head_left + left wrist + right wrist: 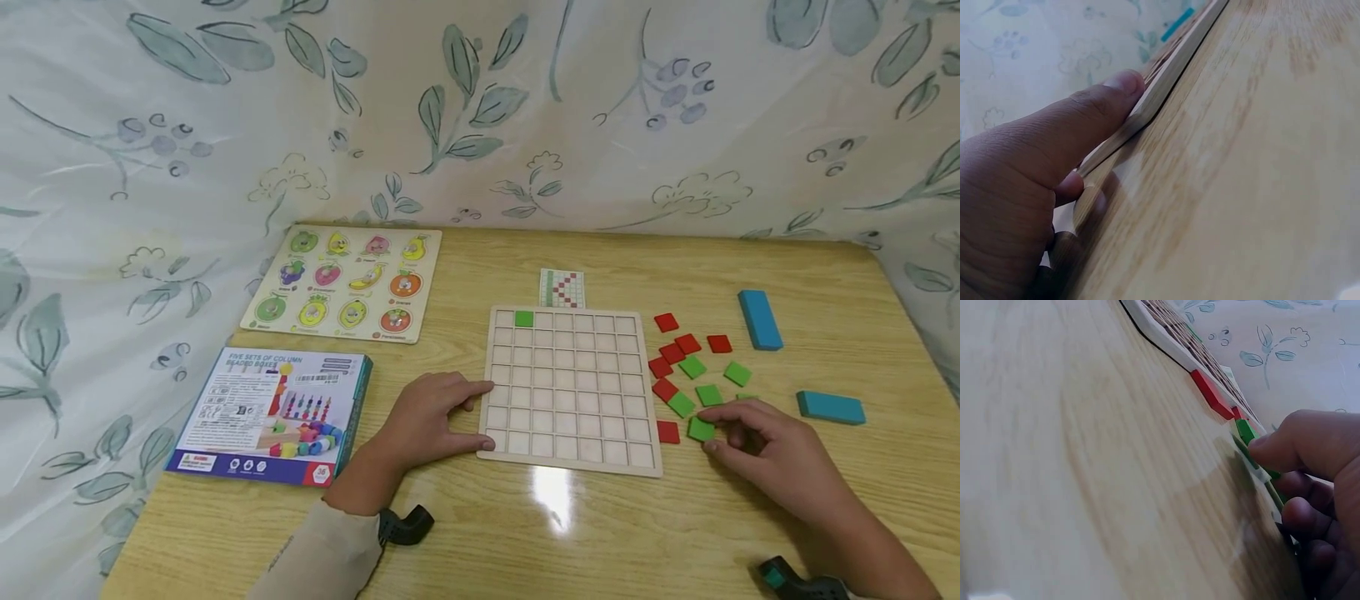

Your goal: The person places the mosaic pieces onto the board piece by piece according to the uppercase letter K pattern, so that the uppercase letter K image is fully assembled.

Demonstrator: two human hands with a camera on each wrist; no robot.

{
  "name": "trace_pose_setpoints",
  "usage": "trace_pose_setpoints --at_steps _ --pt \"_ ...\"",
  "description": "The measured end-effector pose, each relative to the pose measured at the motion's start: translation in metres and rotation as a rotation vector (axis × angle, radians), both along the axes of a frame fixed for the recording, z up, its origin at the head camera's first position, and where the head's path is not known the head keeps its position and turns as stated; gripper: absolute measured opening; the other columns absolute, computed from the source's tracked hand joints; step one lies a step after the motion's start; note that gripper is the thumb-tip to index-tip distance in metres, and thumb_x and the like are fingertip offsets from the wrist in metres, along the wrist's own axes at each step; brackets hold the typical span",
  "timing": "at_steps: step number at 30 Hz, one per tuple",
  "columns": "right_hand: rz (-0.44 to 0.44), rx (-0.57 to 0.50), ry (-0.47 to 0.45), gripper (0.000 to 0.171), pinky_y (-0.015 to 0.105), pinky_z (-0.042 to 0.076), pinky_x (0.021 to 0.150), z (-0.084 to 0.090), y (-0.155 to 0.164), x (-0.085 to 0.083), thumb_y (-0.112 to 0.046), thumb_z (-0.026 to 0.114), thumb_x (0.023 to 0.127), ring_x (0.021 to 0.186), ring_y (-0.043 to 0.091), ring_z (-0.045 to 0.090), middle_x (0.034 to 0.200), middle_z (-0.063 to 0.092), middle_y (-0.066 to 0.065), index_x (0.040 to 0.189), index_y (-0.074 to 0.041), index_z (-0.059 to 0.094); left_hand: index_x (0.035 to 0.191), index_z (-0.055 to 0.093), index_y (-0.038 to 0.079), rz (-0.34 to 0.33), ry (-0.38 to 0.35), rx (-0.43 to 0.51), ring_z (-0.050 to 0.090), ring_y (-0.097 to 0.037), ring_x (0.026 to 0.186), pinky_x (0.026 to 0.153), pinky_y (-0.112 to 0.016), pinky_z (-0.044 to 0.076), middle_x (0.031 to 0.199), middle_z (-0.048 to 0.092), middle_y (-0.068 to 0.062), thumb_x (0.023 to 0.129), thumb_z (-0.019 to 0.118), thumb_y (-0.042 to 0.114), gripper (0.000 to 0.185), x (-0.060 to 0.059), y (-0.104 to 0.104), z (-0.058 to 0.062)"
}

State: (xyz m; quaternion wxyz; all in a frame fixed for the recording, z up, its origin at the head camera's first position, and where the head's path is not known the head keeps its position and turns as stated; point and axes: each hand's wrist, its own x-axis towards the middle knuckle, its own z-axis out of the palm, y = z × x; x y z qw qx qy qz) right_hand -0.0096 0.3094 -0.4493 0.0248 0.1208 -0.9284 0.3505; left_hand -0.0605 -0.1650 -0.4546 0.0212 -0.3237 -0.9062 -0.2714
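My right hand (776, 446) pinches a green square tile (701, 429) between thumb and index finger, close over the table right of the grid board. In the right wrist view the green tile (1247, 434) shows at the thumb tip. My left hand (427, 417) rests against the left side of the wooden grid board (652, 450), thumb and index finger spread along its edge. The left wrist view shows the thumb (1100, 103) lying on the board's rim near the corner. One green tile (523, 318) sits in the board's top row, second cell from the left.
Loose red tiles (719, 343) and green tiles (738, 373) lie right of the board, near two blue blocks (761, 320). A patterned card (562, 288) lies behind it. Leftward are a fruit puzzle board (341, 283) and a bead-toy box (270, 417). A patterned curtain (480, 108) hangs behind.
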Motion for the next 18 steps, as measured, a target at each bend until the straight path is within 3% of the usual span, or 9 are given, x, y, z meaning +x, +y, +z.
trace_pose_setpoints --at_steps 10,18 --pt "0.025 -0.029 -0.043 0.039 0.019 0.043 0.065 0.010 -0.008 0.001 -0.002 0.089 0.086 0.079 0.007 0.053 0.094 0.062 -0.006 0.118 -0.021 0.078 0.136 0.074 0.019 -0.001 0.001 0.001 0.048 -0.006 0.081 0.080 -0.034 0.046 0.092 0.056 0.015 0.078 0.093 0.055 0.070 -0.001 0.001 0.000" --pt "0.145 -0.057 0.061 0.048 0.021 0.041 0.064 0.023 -0.028 -0.007 0.002 0.092 0.079 0.079 0.006 0.050 0.098 0.063 -0.009 0.115 -0.026 0.077 0.136 0.074 0.020 0.001 -0.002 -0.006 0.047 -0.005 0.081 0.080 -0.033 0.046 0.092 0.056 0.015 0.077 0.093 0.056 0.071 -0.001 0.000 -0.001"
